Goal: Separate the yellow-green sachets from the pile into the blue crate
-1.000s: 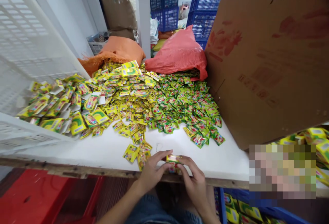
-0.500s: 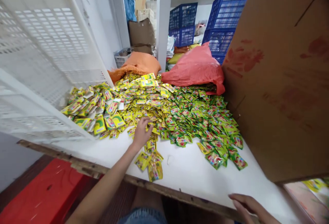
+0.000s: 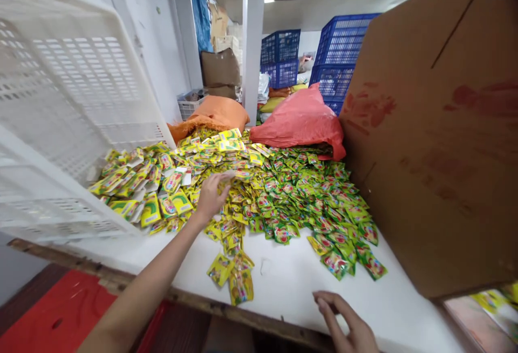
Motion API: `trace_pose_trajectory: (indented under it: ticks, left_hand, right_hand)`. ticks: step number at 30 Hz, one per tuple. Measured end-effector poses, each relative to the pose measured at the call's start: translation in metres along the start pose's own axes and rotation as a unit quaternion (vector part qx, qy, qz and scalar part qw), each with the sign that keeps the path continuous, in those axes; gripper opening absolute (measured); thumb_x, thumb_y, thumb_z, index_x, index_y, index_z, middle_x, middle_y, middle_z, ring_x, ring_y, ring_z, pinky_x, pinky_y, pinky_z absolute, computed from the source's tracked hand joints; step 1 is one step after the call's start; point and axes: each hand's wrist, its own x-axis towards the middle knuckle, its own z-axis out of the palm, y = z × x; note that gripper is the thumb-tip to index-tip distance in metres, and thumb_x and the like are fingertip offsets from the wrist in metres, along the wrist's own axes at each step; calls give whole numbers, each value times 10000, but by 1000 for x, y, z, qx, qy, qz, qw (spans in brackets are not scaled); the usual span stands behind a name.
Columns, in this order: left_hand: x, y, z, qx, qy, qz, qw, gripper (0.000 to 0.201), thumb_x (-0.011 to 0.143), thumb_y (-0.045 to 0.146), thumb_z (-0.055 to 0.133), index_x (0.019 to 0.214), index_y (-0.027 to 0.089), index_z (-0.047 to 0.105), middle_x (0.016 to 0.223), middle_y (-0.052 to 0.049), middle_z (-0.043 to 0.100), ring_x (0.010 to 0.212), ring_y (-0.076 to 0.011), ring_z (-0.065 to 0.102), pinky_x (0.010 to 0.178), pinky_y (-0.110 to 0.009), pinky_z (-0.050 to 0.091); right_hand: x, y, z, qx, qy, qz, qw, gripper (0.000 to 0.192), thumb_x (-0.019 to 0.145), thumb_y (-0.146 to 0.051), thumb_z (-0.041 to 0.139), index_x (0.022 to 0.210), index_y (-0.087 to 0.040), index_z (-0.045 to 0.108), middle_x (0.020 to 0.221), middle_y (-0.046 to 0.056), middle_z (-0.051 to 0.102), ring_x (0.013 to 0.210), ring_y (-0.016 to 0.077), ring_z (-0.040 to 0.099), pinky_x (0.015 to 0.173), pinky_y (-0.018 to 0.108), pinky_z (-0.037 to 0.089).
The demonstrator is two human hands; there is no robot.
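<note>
My left hand [image 3: 212, 195] reaches over the pile of small yellow packets [image 3: 232, 229], thumb and fingers apart, with nothing visible between them. Its fingertips are at the pile's surface; I cannot tell whether they touch. Larger yellow packets [image 3: 150, 210] lie heaped left of it. Green packets [image 3: 283, 233] spread out to the right. Near the table's front edge hovers my right hand [image 3: 348, 320], empty, its fingers loosely bent and the thumb a little apart. A few loose yellow packets [image 3: 242, 286] lie on the white table [image 3: 279, 283] between the hands.
A white plastic crate [image 3: 73, 99] stands tilted at the left, a large cardboard box [image 3: 421, 180] at the right. Orange [image 3: 220, 109] and red [image 3: 303, 118] sacks lie behind the packets. Blue crates [image 3: 343, 40] are stacked farther back. A red stool [image 3: 52, 310] is below the table.
My left hand has moved forward and slightly left over the yellow packets. My right hand has come left over the table. The view has tilted up a little.
</note>
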Motion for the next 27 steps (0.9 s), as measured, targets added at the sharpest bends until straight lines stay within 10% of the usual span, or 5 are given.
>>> trace_pose_trajectory:
  ticks: [5,9,14,21,27]
  left_hand:
    - [-65,81,-13,-238,-151,79,956,184,776,261,585,943,185,604,963,-72,623,959,-199,554,874,-325,411]
    - [-108,110,7,-400,-180,-36,898,252,755,207,603,1005,199,578,991,-66,611,920,-175,568,825,-289,433]
    - [-128,89,30,-545,-209,-229,779,426,674,232,690,1072,151,558,948,-81,663,827,-187,618,743,-278,474]
    - [-130,64,17,-594,-65,-397,697,375,618,286,736,923,118,597,846,-95,709,727,-222,665,634,-309,525]
    - [-136,61,10,-605,-33,-444,660,386,595,246,753,922,102,606,787,-88,720,683,-227,679,595,-308,544]
  right_hand:
    - [26,-44,30,143,61,73,985,523,789,-391,556,1254,-214,396,1156,99,558,771,154,603,621,244,509]
    - [38,-63,65,222,-14,73,972,369,806,-416,528,1079,-167,531,808,38,626,646,142,560,583,235,462]
    - [46,-53,75,215,-93,18,972,302,837,-419,465,898,-170,624,744,30,642,685,163,576,613,243,448]
    - [114,-15,69,8,88,139,986,428,776,-505,469,902,-127,626,880,138,657,741,241,597,655,328,428]
    - [132,-11,81,-20,79,134,988,266,656,-397,624,756,-150,613,756,110,640,721,245,580,601,298,396]
